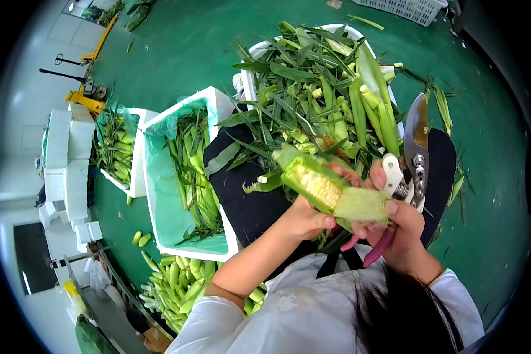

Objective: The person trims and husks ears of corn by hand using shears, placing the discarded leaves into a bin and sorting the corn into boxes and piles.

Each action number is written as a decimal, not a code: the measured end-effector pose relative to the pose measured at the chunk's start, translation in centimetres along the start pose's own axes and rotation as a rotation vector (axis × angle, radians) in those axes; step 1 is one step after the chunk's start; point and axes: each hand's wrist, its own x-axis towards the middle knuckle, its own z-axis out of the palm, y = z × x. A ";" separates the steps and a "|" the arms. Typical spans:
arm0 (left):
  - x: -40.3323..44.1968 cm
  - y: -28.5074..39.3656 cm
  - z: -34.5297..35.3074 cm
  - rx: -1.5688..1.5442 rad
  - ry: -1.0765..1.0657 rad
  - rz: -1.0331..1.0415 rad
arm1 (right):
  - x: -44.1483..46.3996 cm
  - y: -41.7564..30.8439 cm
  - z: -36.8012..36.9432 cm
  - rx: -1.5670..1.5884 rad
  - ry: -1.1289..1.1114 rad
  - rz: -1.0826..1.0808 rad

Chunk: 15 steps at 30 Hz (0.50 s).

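An ear of corn (318, 184) lies tilted across the middle of the head view, its pale kernels bared on one side and green husk around the rest. My left hand (308, 218) is closed around the ear's underside. In my right hand (406, 227) are pruning shears (417, 150), with white and pink handles and the blades pointing away from me. Thumb and fingers of that same hand pinch a peeled-back flap of husk (360, 205) at the ear's near end. Some fingers are hidden behind the corn.
Before me stands a white tub (250, 88) heaped with husks and leaves. To the left are a green-lined foam box (159, 200) with unhusked ears and another foam box (138, 177). A pile of corn (183, 283) lies near my left elbow. Farther back stands a yellow pallet jack (87, 100).
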 end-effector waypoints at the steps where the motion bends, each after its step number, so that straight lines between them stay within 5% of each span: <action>1: 0.0 -0.2 0.5 -0.046 0.028 -0.036 | -0.2 -0.2 0.1 -0.005 0.034 0.001; 3: -0.1 2.1 -0.5 0.057 0.062 -0.132 | 1.4 0.8 -0.4 0.022 -0.005 -0.049; 5: 0.1 1.4 0.3 0.581 0.226 0.002 | 1.1 0.3 -0.6 0.015 0.027 -0.068; 7: 0.0 2.5 1.1 1.373 0.316 0.380 | 0.7 0.3 -0.6 -0.154 0.148 -0.106; 9: 0.1 3.9 4.0 1.642 0.444 0.601 | 0.5 1.3 0.1 -0.357 0.252 -0.101; 15: 2.6 4.1 3.5 1.636 0.672 0.912 | 1.1 3.0 0.7 -0.260 0.156 -0.171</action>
